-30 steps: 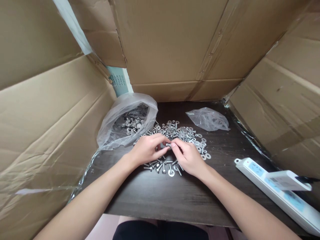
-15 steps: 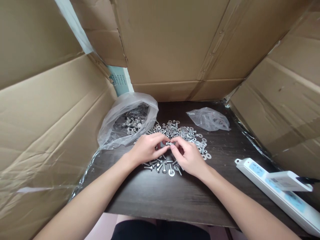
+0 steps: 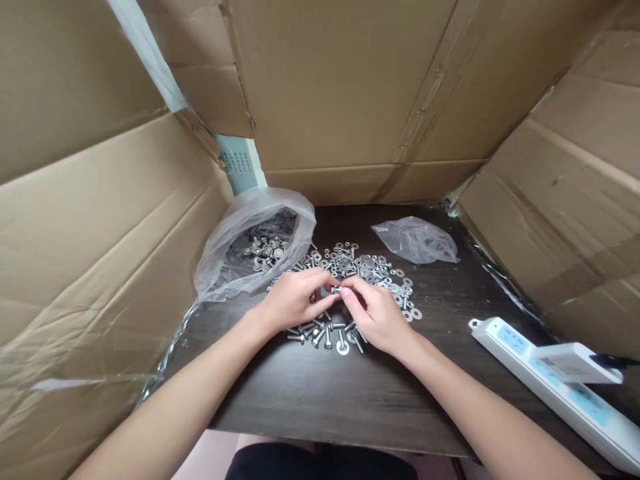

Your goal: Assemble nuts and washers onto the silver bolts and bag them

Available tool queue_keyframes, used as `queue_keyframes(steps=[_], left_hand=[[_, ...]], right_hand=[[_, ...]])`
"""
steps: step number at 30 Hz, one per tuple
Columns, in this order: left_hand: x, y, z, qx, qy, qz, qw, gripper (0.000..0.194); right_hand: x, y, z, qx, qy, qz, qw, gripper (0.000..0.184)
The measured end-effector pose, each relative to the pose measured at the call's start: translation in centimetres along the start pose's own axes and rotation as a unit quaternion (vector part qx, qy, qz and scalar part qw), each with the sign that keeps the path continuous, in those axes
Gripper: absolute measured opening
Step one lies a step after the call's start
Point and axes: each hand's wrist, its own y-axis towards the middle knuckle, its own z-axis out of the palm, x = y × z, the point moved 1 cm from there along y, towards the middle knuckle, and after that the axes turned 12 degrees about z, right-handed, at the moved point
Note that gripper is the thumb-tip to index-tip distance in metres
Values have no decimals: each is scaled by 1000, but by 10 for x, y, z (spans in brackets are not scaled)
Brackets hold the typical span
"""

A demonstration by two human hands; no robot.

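Directly between the fingers of the left hand [image 3: 303, 293] and those of the right hand [image 3: 377, 313] sits a small metal bolt [image 3: 335, 290], held just above the surface [image 3: 280, 390]. Its long axis runs roughly crosswise, from the left fingertips toward the right ones, so neither hand is clearly nearer: the two meet at it from opposite sides. The left thumb and forefinger pinch the end that looks thicker, while the right thumb and forefinger close on the other end. Whether a nut or washer is under the right fingertips cannot be told, since they cover that part.

Beyond the fingers spreads a pile of washers, nuts and bolts [image 3: 370, 268]. On the near side, just below the fingers, lie loose bolts [image 3: 328, 337], with a flat washer [image 3: 343, 349] among them. Farther off to the left of the fingers, an open plastic bag [image 3: 207, 267] holds more fasteners [image 3: 269, 252]; a smaller clear bag [image 3: 417, 241] lies beyond them to the right. A power strip [image 3: 505, 350] rests well apart, nearer the right forearm.
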Motion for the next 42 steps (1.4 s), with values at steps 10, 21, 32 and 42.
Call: queue_keyframes(steps=[10, 21, 32, 42], left_hand=[[-1, 1, -1, 3, -1, -1, 1000, 17], [-1, 1, 0, 5, -1, -3, 1000, 17], [-2, 1, 0, 10, -9, -5, 1000, 17], [-2, 0, -1, 17, -8, -10, 1000, 18]], right_hand=[[0, -1, 0, 5, 8, -5, 1000, 15], [1, -1, 0, 8, 6, -3, 1000, 19], [2, -1, -2, 5, 12, -4, 1000, 21], [2, -1, 0, 9, 14, -6, 1000, 19]])
